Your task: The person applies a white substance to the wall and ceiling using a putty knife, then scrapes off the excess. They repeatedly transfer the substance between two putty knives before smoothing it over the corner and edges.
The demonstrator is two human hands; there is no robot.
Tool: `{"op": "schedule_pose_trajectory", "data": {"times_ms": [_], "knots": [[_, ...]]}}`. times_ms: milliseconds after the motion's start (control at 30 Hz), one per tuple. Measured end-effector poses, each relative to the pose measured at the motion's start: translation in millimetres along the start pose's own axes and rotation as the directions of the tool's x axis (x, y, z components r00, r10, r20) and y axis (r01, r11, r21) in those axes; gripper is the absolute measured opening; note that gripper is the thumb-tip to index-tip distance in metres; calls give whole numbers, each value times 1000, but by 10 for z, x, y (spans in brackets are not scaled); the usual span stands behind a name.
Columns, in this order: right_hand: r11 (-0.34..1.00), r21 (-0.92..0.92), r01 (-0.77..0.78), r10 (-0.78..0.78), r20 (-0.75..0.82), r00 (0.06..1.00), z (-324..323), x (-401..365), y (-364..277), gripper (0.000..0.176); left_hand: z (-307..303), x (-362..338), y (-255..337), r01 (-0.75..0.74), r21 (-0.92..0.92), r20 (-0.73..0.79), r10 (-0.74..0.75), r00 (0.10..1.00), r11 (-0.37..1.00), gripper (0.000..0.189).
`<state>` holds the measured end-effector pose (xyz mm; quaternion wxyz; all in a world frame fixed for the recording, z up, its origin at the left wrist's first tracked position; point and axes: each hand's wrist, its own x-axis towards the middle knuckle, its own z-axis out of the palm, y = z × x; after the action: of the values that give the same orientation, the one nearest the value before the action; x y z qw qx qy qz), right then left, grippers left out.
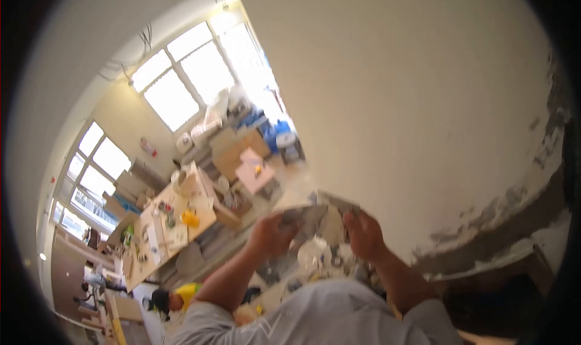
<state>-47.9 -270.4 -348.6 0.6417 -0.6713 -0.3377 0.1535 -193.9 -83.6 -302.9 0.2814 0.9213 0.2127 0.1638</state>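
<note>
My left hand [272,235] and my right hand [365,236] are raised in front of my chest, on either side of a flat greyish piece [339,201]. Fingers of both hands curl around its edges; blur hides what kind of thing it is. Beneath it, between my forearms, lies a cluttered floor with a round whitish thing [313,254] and loose debris. Close on the right stands a large plastered wall [411,121], with rough, broken plaster along its lower edge.
At left, a long wooden workbench [189,190] carries tools and a yellow thing [189,218]. A person in a yellow top [186,293] is below it; another person [95,278] is farther off. Boards [239,154] and blue items [277,130] are piled near the windows.
</note>
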Motion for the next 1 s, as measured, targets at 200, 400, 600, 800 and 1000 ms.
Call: {"op": "schedule_pose_trajectory", "data": {"times_ms": [200, 400, 600, 800, 1000], "knots": [[355, 825, -439, 385, 299, 873, -43, 224, 437, 34, -446, 941, 249, -301, 65, -630, 273, 727, 951, 4], [917, 111, -382, 348, 244, 905, -156, 114, 1007, 29, -1567, 2322, 1154, -432, 678, -630, 773, 74, 595, 8], [797, 292, -529, 465, 262, 846, -190, -5, 2148, 44, -1898, 2956, 1743, -374, 794, -548, 831, -99, 479, 8], [713, 399, -577, 524, 243, 816, -358, 86, 1585, 44, -2000, 3138, 1850, -280, 865, -475, 860, -186, 417, 6], [926, -375, 43, 75, 294, 953, -597, 92, 1325, 47, -2068, 3109, 1905, -263, 872, -463, 870, -170, 413, 8]]}}
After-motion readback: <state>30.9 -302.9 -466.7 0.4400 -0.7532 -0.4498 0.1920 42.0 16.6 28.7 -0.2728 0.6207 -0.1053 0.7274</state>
